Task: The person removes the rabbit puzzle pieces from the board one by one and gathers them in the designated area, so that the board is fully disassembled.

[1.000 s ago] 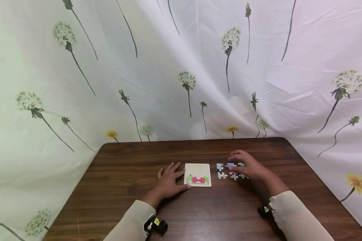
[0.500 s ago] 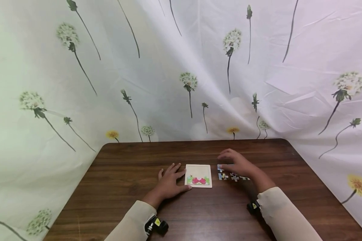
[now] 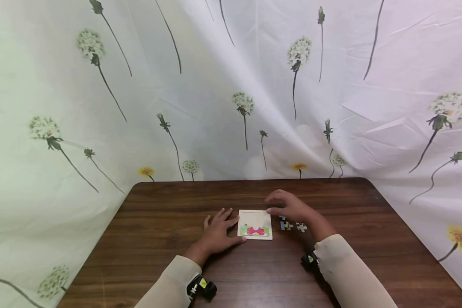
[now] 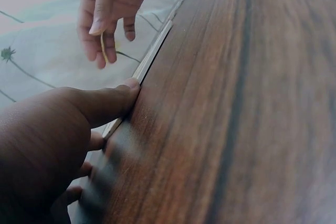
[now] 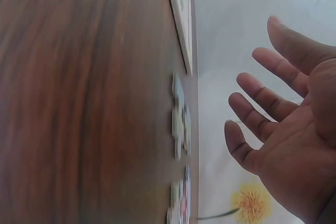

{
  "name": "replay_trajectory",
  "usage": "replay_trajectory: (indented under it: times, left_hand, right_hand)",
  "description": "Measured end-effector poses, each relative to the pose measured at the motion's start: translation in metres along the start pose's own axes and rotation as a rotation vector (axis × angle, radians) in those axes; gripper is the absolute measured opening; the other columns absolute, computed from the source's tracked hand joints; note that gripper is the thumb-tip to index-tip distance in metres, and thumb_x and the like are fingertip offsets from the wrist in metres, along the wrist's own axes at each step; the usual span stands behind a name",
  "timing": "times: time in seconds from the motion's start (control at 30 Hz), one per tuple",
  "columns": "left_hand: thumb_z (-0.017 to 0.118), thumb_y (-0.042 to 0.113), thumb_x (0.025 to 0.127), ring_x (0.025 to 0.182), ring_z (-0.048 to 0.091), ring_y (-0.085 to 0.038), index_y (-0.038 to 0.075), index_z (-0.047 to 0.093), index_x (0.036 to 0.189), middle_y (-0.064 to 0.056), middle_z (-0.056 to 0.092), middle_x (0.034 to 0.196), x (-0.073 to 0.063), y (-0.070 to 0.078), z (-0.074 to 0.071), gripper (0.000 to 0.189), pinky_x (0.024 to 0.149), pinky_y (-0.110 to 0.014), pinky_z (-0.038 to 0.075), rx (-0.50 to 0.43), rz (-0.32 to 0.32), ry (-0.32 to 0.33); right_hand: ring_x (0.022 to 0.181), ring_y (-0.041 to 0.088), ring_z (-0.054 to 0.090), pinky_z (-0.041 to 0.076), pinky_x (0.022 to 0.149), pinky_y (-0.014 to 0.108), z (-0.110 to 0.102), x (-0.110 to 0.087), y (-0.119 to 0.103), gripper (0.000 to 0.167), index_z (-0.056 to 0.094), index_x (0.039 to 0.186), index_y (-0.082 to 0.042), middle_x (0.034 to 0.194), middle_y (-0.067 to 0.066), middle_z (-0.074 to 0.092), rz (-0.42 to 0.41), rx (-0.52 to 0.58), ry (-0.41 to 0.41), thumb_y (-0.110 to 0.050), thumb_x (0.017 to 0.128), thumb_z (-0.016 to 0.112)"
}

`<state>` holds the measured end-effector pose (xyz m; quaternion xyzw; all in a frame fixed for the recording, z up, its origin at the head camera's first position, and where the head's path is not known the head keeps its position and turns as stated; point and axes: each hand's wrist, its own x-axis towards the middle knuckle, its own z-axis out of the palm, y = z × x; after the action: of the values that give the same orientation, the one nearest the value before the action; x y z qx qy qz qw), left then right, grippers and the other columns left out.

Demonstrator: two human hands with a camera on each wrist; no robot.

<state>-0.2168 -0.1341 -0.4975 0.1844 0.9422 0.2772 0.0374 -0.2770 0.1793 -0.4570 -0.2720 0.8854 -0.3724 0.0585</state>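
Note:
A pale square puzzle tray (image 3: 255, 217) lies mid-table, with a strip of pink and green picture along its near side. My left hand (image 3: 217, 235) rests at its left, thumb at the near left corner, index fingertip touching the left edge, other fingers spread on the table. Raised over the tray's far right corner, my right hand (image 3: 292, 208) pinches a thin puzzle piece (image 4: 103, 50), seen edge-on in the left wrist view below the thumb tip. In the right wrist view that piece is hidden. Several loose puzzle pieces (image 3: 286, 225) lie right of the tray, partly covered by the right hand.
The dark wooden table (image 3: 169, 214) has its far edge against a white curtain (image 3: 208, 128) printed with dandelions. Both wrists carry small black cameras close above the tabletop. My right forearm (image 3: 346, 265) passes over the table's right part.
My right hand has moved left from above the loose pieces to the tray's far right corner, with a puzzle piece in its fingers. The left hand stays at the tray.

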Motion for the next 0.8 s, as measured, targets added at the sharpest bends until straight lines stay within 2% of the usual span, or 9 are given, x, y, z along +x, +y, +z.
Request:
replay_trajectory:
  times: [0.1,0.23,0.4,0.67,0.8]
  left_hand:
    - [0.082,0.06,0.092,0.167,0.028,-0.042,0.017,0.061,0.158,-0.016,0.041,0.175,0.0,0.001,-0.001,0.081,0.126,-0.08,0.01,0.004,-0.001,-0.006]
    - [0.081,0.062,0.092,0.168,0.028,-0.041,0.018,0.061,0.158,-0.014,0.041,0.176,0.0,0.002,0.0,0.082,0.127,-0.08,0.01,0.005,0.001,-0.007]
    - [0.082,0.061,0.092,0.168,0.027,-0.041,0.017,0.061,0.158,-0.014,0.041,0.176,-0.001,0.002,-0.002,0.083,0.127,-0.079,0.01,-0.003,0.003,-0.005]
    - [0.082,0.061,0.092,0.167,0.028,-0.041,0.017,0.061,0.158,-0.015,0.041,0.175,-0.003,0.003,-0.003,0.082,0.126,-0.08,0.011,0.001,0.001,-0.001]
    - [0.082,0.061,0.092,0.168,0.028,-0.041,0.017,0.062,0.158,-0.015,0.041,0.175,-0.003,0.002,-0.002,0.082,0.126,-0.08,0.011,-0.005,0.003,-0.002]
  right_hand:
    - [0.135,0.033,0.063,0.054,0.112,0.058,0.005,0.006,-0.003,0.035,0.075,0.134,-0.009,0.141,0.01,0.067,-0.013,0.004,-0.011,-0.028,0.104,0.077]
    - [0.134,0.035,0.064,0.054,0.112,0.059,0.012,0.013,-0.006,0.037,0.074,0.135,-0.004,0.14,0.013,0.068,-0.031,0.051,-0.023,-0.025,0.104,0.077]
    - [0.136,0.038,0.062,0.052,0.114,0.061,0.02,0.02,-0.012,0.04,0.072,0.137,-0.001,0.142,0.015,0.067,0.017,0.122,-0.057,-0.024,0.105,0.077]
    - [0.121,0.03,0.071,0.055,0.111,0.059,0.031,0.031,-0.022,0.034,0.074,0.134,-0.003,0.135,0.014,0.073,-0.004,0.129,-0.126,-0.021,0.105,0.076]
    - [0.121,0.029,0.071,0.054,0.112,0.06,0.036,0.035,-0.022,0.032,0.075,0.133,-0.004,0.137,0.014,0.073,-0.002,0.134,-0.148,-0.02,0.106,0.075]
